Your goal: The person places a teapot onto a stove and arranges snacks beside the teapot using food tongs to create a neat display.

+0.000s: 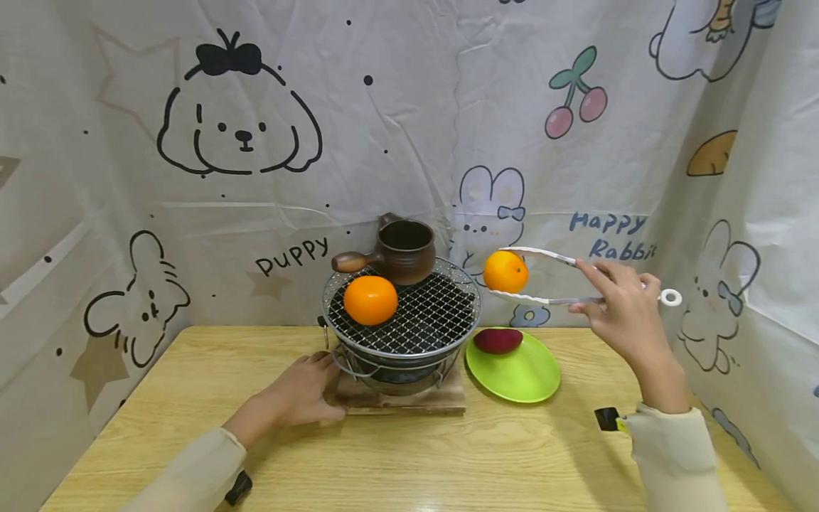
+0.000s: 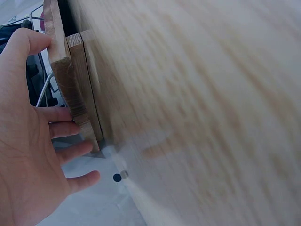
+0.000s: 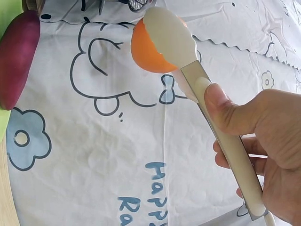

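My right hand point(image 1: 630, 313) grips a pair of white-tipped tongs point(image 1: 544, 299), the thumb on one arm and fingers on the other. Between the tong tips an orange point(image 1: 505, 272) is held in the air, right of the round grill point(image 1: 435, 320) and above the green plate point(image 1: 518, 377). In the right wrist view the tong head partly covers the orange point(image 3: 148, 49). My left hand point(image 1: 301, 391) rests against the left end of the wooden board point(image 1: 403, 402) under the grill. In the left wrist view its fingers lie fairly straight along the board's edge point(image 2: 70, 89).
On the grill's mesh stand a brown clay pot point(image 1: 406, 252) with a side handle and a round orange fruit point(image 1: 370, 300). A dark purple sweet potato point(image 1: 498, 341) lies on the green plate. A printed cloth point(image 1: 397, 107) hangs behind the wooden table point(image 1: 409, 462).
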A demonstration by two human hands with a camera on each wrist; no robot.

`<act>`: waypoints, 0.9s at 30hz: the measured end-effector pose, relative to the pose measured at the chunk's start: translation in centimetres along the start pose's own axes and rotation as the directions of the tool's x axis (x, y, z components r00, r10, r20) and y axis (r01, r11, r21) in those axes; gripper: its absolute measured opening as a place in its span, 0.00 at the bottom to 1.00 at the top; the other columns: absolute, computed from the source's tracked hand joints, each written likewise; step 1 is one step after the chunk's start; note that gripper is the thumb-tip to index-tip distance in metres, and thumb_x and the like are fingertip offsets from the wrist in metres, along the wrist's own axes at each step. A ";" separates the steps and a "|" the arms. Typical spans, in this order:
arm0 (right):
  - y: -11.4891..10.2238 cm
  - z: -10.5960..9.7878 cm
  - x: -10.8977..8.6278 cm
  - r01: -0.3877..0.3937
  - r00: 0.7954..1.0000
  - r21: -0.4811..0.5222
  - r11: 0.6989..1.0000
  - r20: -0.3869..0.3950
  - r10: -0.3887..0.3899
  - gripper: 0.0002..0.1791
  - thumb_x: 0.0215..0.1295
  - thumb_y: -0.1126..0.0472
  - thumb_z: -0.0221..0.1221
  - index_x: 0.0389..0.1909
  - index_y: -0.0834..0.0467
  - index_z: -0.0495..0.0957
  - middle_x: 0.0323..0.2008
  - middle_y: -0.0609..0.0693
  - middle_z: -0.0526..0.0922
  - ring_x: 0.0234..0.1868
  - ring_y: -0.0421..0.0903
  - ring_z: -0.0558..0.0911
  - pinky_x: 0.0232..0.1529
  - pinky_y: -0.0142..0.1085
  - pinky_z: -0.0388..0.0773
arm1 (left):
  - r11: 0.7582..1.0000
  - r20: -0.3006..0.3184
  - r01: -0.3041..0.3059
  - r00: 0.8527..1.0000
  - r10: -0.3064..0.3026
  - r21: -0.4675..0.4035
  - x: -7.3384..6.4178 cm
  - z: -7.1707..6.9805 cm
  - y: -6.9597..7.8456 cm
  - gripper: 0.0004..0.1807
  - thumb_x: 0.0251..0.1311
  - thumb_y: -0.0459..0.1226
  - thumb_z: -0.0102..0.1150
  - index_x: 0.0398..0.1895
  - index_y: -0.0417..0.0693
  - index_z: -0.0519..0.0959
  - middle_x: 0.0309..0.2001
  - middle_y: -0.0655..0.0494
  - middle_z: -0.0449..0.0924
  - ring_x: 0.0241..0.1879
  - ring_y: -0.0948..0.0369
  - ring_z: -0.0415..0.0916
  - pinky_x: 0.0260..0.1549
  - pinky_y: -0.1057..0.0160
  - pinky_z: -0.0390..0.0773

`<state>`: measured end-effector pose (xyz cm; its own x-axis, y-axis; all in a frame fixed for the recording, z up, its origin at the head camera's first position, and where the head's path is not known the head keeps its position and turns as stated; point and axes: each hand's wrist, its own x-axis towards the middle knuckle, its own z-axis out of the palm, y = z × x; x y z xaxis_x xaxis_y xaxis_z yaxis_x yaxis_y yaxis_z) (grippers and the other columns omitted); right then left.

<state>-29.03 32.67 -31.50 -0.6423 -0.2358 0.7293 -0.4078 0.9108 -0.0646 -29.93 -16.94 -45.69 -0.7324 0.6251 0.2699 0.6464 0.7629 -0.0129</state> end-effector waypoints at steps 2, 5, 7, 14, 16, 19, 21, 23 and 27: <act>-0.1 -0.1 0.2 0.003 1.000 0.010 1.000 -0.008 -0.003 0.41 0.44 0.69 0.77 0.64 0.62 0.77 0.57 0.67 0.78 0.58 0.66 0.73 0.57 0.68 0.56 | 1.000 -0.024 -0.012 1.000 0.012 0.016 0.0 0.1 0.0 0.41 0.48 0.62 0.61 0.58 0.40 0.77 0.52 0.49 0.81 0.54 0.50 0.76 0.53 0.48 0.78; -0.3 -0.2 0.7 0.009 1.000 0.025 1.000 -0.005 -0.009 0.42 0.44 0.69 0.77 0.65 0.61 0.76 0.56 0.68 0.78 0.58 0.66 0.73 0.57 0.68 0.56 | 0.999 -0.038 -0.016 0.999 0.018 0.035 0.1 0.1 -0.1 0.39 0.48 0.62 0.60 0.54 0.41 0.78 0.50 0.51 0.80 0.52 0.52 0.75 0.51 0.50 0.78; -0.5 -0.3 0.9 0.017 1.000 0.039 0.999 -0.002 -0.017 0.41 0.44 0.69 0.77 0.65 0.61 0.76 0.56 0.68 0.78 0.57 0.66 0.73 0.58 0.68 0.57 | 0.999 -0.040 -0.016 0.999 0.018 0.043 0.0 0.1 -0.1 0.40 0.48 0.62 0.60 0.55 0.41 0.78 0.50 0.50 0.80 0.52 0.52 0.75 0.51 0.50 0.78; -1.2 -0.9 2.0 0.061 0.998 0.093 0.994 -0.016 -0.060 0.40 0.46 0.71 0.76 0.65 0.62 0.76 0.56 0.68 0.78 0.57 0.66 0.74 0.57 0.66 0.58 | 0.998 -0.055 -0.024 0.998 0.027 0.056 -0.1 -0.3 -0.1 0.42 0.47 0.63 0.60 0.57 0.39 0.78 0.50 0.50 0.81 0.51 0.52 0.75 0.49 0.51 0.77; -1.4 -1.0 2.3 0.071 0.997 0.096 0.993 -0.020 -0.069 0.40 0.46 0.71 0.76 0.65 0.62 0.76 0.56 0.69 0.78 0.56 0.66 0.74 0.56 0.66 0.58 | 0.998 -0.059 -0.025 0.998 0.028 0.055 0.0 -0.3 -0.1 0.43 0.47 0.63 0.60 0.58 0.38 0.78 0.50 0.49 0.81 0.52 0.51 0.76 0.50 0.50 0.77; -1.5 -1.3 2.6 0.080 0.997 0.097 0.992 -0.024 -0.078 0.40 0.46 0.71 0.76 0.65 0.63 0.76 0.55 0.68 0.78 0.56 0.66 0.74 0.56 0.66 0.58 | 0.999 -0.044 -0.019 0.999 0.020 0.041 0.0 -0.3 -0.1 0.46 0.47 0.63 0.60 0.61 0.37 0.76 0.53 0.47 0.81 0.54 0.49 0.76 0.52 0.48 0.78; -1.6 -1.4 2.7 0.086 0.996 0.096 0.992 -0.026 -0.084 0.41 0.46 0.70 0.76 0.65 0.62 0.76 0.55 0.67 0.78 0.55 0.65 0.74 0.56 0.65 0.58 | 0.999 -0.033 -0.018 0.999 0.019 0.033 0.0 -0.2 -0.1 0.47 0.47 0.64 0.60 0.63 0.36 0.75 0.55 0.46 0.81 0.54 0.48 0.76 0.53 0.47 0.78; -1.6 -1.5 2.8 0.091 0.996 0.094 0.991 -0.028 -0.089 0.41 0.45 0.70 0.76 0.66 0.62 0.76 0.54 0.66 0.78 0.55 0.65 0.74 0.56 0.65 0.58 | 1.000 -0.019 -0.014 1.000 0.014 0.026 0.0 -0.1 0.0 0.48 0.48 0.64 0.60 0.64 0.36 0.74 0.56 0.45 0.81 0.55 0.48 0.76 0.54 0.47 0.78; -1.7 -1.6 3.1 0.115 0.993 0.089 0.989 -0.038 -0.112 0.44 0.44 0.70 0.76 0.68 0.60 0.75 0.54 0.66 0.78 0.55 0.65 0.74 0.55 0.65 0.59 | 1.000 -0.001 -0.002 1.000 0.002 0.019 0.0 0.0 0.0 0.49 0.48 0.64 0.60 0.66 0.37 0.74 0.56 0.45 0.81 0.56 0.47 0.76 0.55 0.47 0.78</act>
<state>-29.32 30.95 -28.01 -0.5678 -0.3233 0.7570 -0.5352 0.8437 -0.0411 -29.99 -16.94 -45.72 -0.7309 0.6264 0.2709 0.6435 0.7648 -0.0321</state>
